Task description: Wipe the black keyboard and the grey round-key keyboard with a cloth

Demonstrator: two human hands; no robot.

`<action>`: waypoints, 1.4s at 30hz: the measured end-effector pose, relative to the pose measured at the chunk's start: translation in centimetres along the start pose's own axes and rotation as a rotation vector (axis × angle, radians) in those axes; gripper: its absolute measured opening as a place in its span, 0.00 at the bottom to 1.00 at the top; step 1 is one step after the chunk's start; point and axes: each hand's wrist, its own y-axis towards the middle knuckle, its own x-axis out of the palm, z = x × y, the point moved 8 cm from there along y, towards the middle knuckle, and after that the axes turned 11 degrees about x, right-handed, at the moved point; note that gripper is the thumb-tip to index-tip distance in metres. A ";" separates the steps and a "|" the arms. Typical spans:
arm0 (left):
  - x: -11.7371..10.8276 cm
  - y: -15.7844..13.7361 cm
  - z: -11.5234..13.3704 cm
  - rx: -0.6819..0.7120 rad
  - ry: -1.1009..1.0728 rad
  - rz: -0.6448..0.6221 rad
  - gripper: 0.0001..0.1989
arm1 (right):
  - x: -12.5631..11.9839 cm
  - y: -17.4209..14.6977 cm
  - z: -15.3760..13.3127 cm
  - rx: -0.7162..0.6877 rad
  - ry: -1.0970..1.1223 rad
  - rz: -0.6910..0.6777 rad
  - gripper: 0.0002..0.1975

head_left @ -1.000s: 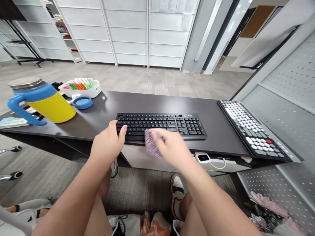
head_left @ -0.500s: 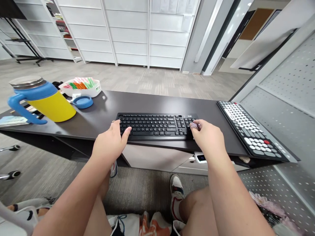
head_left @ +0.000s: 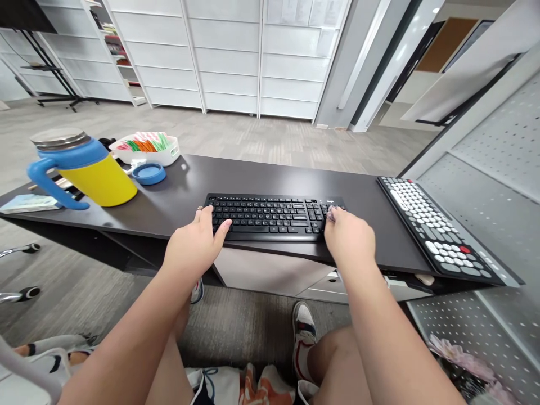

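Note:
A black keyboard [head_left: 270, 216] lies flat near the front edge of the dark table. My left hand [head_left: 198, 236] grips its left end, thumb along the front edge and fingers over the end. Over the number keys at the right end, my right hand [head_left: 348, 233] is closed, its fingertips pinching a small purple-and-white patterned thing [head_left: 332, 211]. That thing is too small and too covered to name. Part of the number keys is hidden under this hand.
On the right stands a black keyboard with white round keys [head_left: 434, 225] beside a perforated panel [head_left: 498, 174]. To the left are a yellow-and-blue mug [head_left: 99, 177], a blue lid [head_left: 149, 174], a white basket [head_left: 169, 154] of colourful packets and a light-blue pack [head_left: 31, 203].
My right hand has slid left over the number keys, away from the keyboard's right end. My left hand keeps its hold. The whole view has shifted slightly.

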 end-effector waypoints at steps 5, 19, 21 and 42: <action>0.2 0.0 0.3 0.013 0.019 0.010 0.37 | 1.8 -1.5 -3.2 -0.101 -0.027 -0.053 0.24; 0.6 -0.2 0.3 0.030 0.053 0.030 0.37 | 2.3 -3.3 -5.7 -0.284 0.128 -0.053 0.23; 0.6 -0.1 0.3 0.016 0.055 0.027 0.37 | 2.5 -3.9 -6.5 -0.310 0.111 -0.045 0.24; 0.2 -0.2 0.1 0.008 0.043 0.059 0.32 | 2.9 -9.4 -14.1 -0.516 0.071 -0.081 0.26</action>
